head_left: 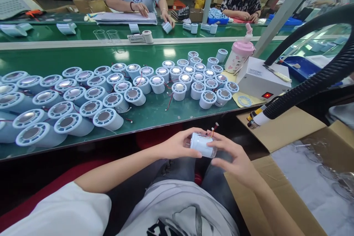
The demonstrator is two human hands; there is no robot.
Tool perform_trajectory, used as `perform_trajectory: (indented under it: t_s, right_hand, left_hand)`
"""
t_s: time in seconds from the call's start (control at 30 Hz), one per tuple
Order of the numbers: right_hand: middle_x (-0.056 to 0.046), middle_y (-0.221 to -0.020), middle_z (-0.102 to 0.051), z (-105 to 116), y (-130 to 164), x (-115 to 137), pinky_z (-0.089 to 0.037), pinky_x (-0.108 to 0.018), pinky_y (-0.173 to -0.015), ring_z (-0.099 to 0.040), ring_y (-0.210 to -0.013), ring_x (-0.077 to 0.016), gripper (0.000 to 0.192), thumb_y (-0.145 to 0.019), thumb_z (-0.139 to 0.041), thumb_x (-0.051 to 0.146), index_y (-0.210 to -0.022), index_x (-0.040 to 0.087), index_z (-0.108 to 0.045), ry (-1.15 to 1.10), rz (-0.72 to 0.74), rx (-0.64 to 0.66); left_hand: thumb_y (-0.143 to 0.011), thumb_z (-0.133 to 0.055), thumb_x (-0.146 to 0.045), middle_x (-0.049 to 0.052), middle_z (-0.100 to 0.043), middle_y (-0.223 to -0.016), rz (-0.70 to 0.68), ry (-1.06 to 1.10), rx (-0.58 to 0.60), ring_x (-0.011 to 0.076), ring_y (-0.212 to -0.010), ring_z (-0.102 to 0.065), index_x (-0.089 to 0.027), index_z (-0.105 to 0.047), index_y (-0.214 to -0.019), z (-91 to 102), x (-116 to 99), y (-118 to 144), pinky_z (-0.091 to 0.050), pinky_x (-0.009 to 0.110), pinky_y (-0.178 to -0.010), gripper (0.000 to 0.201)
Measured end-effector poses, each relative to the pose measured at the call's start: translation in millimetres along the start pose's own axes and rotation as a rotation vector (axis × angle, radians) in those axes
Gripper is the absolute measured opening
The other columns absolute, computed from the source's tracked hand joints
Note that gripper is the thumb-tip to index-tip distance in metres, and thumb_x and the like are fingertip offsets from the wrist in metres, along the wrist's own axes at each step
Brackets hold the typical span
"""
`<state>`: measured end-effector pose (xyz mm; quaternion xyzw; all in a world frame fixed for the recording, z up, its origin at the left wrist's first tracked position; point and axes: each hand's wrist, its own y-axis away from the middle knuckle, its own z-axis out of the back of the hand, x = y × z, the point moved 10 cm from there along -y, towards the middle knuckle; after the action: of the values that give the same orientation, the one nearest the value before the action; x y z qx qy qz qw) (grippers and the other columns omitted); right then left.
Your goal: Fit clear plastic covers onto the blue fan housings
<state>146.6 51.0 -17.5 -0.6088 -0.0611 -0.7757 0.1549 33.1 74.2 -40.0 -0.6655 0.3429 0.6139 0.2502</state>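
Note:
Above my lap, just off the near edge of the green table, a light blue plastic cylinder (201, 145) lies on its side between my two hands. My left hand (181, 144) wraps round its left end, thumb along the front. At the other end, the fingers of my right hand (229, 153) close on it, where a clear rim shows. Thin coloured wires with a small plug (214, 129) stick up from its top. Similar blue cylinders with round metal discs on top (103, 116) stand in rows on the table, several with loose wires.
A grey box with a lit red switch (267, 95) and a black hose (304, 88) stand to the right, beside a pink-lidded cup (240, 55). An open carton (304, 177) with clear round parts sits at my right. Two people work across the conveyor (83, 44).

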Motion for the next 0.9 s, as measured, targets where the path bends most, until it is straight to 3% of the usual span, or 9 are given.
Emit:
perform_trajectory:
  t_s: [0.07,0.13,0.4,0.6,0.9]
  right_hand:
    - [-0.006,-0.134,-0.055,-0.3,4.9,10.7,-0.044,-0.037,-0.101,-0.053,-0.12,-0.0244,0.039,-0.074,-0.073,0.018,-0.111,0.029,-0.064,0.196,0.097,-0.001]
    - [-0.006,-0.131,-0.057,1.4,9.2,13.8,-0.046,-0.036,-0.1,-0.055,-0.119,-0.0231,0.039,-0.075,-0.072,0.017,-0.111,0.028,-0.061,0.244,0.115,-0.024]
    - [-0.006,-0.127,-0.058,-4.8,17.7,-4.9,-0.052,-0.032,-0.089,-0.061,-0.108,-0.0209,0.038,-0.078,-0.072,0.027,-0.11,0.026,-0.052,-0.037,-0.175,0.061]
    - [-0.005,-0.12,-0.059,-7.5,19.1,-9.6,-0.051,-0.032,-0.089,-0.061,-0.1,-0.018,0.04,-0.08,-0.071,0.028,-0.114,0.025,-0.05,-0.205,-0.254,0.06]
    - [-0.004,-0.1,-0.064,-12.9,20.8,-19.6,-0.053,-0.024,-0.068,-0.062,-0.085,-0.0151,0.039,-0.079,-0.069,0.041,-0.108,0.022,-0.051,-0.427,-0.38,0.017]
  left_hand:
    - [-0.073,-0.075,-0.027,0.01,-0.051,-0.13,0.029,0.069,0.009,0.0214,-0.109,-0.057,-0.023,-0.047,-0.128,-1.4,1.7,1.1,-0.049,0.037,-0.09,0.061]
    - [-0.073,-0.075,-0.028,0.011,-0.052,-0.13,0.04,0.076,0.034,0.022,-0.107,-0.058,-0.025,-0.046,-0.131,-4.2,0.8,2.7,-0.051,0.037,-0.086,0.064]
    - [-0.068,-0.079,-0.022,0.011,-0.051,-0.135,-0.107,-0.179,0.067,0.0255,-0.121,-0.052,-0.026,-0.046,-0.136,-11.1,-27.6,11.2,-0.046,0.037,-0.098,0.075]
    - [-0.067,-0.079,-0.025,0.012,-0.051,-0.136,-0.162,-0.244,0.056,0.0261,-0.124,-0.05,-0.025,-0.048,-0.135,-11.6,-34.0,14.2,-0.042,0.039,-0.102,0.075]
    - [-0.068,-0.079,-0.025,0.011,-0.05,-0.137,-0.225,-0.334,0.074,0.0253,-0.127,-0.048,-0.025,-0.047,-0.135,-14.1,-41.9,15.3,-0.038,0.038,-0.106,0.075]
